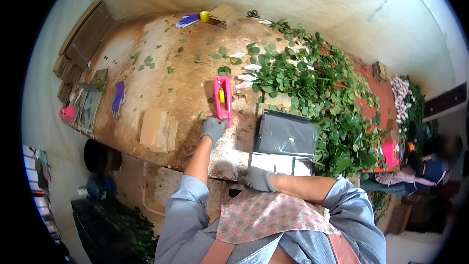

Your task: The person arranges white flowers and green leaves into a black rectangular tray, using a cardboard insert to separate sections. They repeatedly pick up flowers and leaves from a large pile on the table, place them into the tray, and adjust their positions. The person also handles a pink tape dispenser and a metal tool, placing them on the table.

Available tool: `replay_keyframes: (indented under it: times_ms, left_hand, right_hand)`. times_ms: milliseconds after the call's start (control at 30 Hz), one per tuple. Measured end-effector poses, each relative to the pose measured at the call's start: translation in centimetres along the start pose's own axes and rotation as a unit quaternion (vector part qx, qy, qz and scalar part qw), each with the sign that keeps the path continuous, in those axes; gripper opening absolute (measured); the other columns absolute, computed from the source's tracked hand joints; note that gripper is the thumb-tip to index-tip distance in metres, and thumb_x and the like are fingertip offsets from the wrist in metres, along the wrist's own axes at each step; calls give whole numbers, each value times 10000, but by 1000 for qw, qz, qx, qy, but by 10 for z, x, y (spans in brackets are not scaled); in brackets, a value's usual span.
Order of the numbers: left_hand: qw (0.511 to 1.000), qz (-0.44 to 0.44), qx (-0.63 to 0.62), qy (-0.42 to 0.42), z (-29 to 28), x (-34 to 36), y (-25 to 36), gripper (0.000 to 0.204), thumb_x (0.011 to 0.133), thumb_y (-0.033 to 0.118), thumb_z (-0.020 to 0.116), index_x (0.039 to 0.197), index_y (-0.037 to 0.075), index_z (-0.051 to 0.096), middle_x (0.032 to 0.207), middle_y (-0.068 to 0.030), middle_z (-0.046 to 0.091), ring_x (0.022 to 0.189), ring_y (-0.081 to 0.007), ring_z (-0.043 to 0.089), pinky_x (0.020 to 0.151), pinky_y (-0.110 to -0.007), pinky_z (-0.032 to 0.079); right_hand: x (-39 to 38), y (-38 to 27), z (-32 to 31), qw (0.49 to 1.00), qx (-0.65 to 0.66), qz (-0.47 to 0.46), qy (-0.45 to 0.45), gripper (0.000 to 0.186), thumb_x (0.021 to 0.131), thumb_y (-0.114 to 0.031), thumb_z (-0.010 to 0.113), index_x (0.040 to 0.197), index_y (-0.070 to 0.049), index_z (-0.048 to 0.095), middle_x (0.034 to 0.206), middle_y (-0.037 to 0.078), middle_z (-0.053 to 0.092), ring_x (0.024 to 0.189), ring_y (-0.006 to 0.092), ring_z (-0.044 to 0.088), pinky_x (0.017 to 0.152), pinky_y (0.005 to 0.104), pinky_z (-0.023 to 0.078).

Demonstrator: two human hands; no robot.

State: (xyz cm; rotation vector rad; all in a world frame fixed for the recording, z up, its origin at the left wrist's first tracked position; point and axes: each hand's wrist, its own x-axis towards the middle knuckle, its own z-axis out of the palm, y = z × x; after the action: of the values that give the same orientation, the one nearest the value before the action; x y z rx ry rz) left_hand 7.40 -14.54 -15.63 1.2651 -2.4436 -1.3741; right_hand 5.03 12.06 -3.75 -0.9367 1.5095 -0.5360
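My left hand (214, 130), in a grey glove, is closed at the near end of a pink tape dispenser (216, 99) with a yellow core. Whether the fingers pinch the tape or the frame is too small to tell. My right hand (259, 179), also gloved in grey, is at the table's near edge with its fingers curled. What it holds, if anything, cannot be made out. Just beyond it lies a dark flat box-like stand (285, 136) with clear film over it and a white near part. White-wrapped rose heads (244, 85) lie beyond the dispenser.
A heap of leafy green stems (312, 83) covers the right side. Cardboard pieces (157, 130) are stacked left of my left hand. Purple gloves (118, 99), a yellow tape roll (204, 16) and scissors (252, 13) lie about. Another person (432, 166) is at the far right.
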Motion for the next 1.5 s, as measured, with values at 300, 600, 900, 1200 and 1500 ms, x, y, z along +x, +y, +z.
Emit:
replay_keyframes:
  times_ms: [300,600,900,1200,1500]
  left_hand:
    - [974,87,-204,-40,-20,-25,105,377,1006,334,642,919,-15,753,775,-74,736,572,-102,581,547,-279,461]
    - [939,138,-50,-310,117,30,320,352,987,311,651,926,-24,737,768,-58,688,573,-91,531,534,-256,427]
    - [758,290,401,-425,238,70,292,495,797,484,769,1056,62,776,983,-164,762,861,-312,718,823,-391,566]
    - [869,435,198,-128,129,-26,330,459,856,341,784,1164,17,677,1092,-166,684,1014,-362,672,884,-464,527]
    - [783,382,457,-179,66,-147,243,1244,615,289,952,1581,34,211,1639,-245,205,1519,-445,188,1148,-661,227]
  right_hand:
    - [-130,-21,-52,959,101,-117,238,208,1016,-211,601,1018,-16,673,909,97,663,858,208,630,798,336,513]
    - [-214,8,-145,813,265,-179,486,304,1039,-249,522,865,-13,602,771,37,583,716,117,542,686,301,486]
    - [-206,80,-74,808,347,-30,475,428,1058,-351,519,846,8,620,710,90,596,683,165,566,663,350,484]
    - [-188,111,-43,845,296,11,445,437,1047,-354,441,936,13,652,850,205,670,823,360,651,793,433,506]
    - [-153,137,-22,844,215,45,489,423,1060,-385,456,1002,-1,623,984,234,670,941,422,642,845,473,500]
